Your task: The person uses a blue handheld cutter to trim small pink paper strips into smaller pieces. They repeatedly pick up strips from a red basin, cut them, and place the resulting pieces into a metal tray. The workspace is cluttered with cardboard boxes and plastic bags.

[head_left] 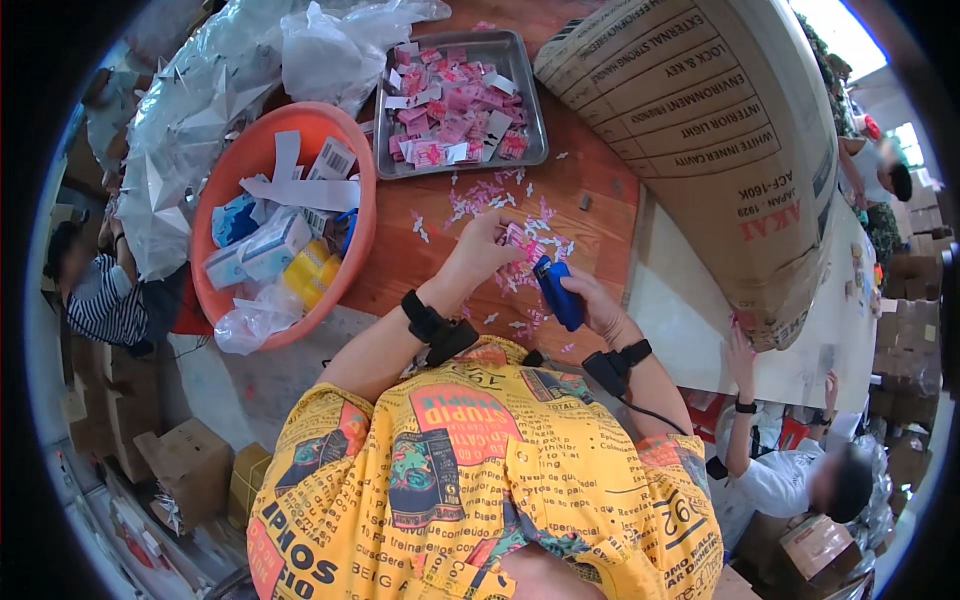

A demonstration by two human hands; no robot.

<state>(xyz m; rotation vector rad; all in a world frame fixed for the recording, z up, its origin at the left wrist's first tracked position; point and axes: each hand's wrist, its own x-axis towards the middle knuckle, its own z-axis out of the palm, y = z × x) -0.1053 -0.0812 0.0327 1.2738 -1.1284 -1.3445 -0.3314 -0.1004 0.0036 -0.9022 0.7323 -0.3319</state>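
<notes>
Hands [478, 248]: 2; blue tool [558, 297]: 1

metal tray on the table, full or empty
Not empty: the metal tray holds many small pink and white pieces, spread over most of its bottom.

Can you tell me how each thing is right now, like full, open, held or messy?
Left hand: pinching pink card
Right hand: gripping blue tool
Metal tray: open, pink pieces heaped inside
Orange tub: open, full of mixed things
Pink scraps: scattered on the table
Plastic bag: crumpled
Big box: can't tell if open
</notes>
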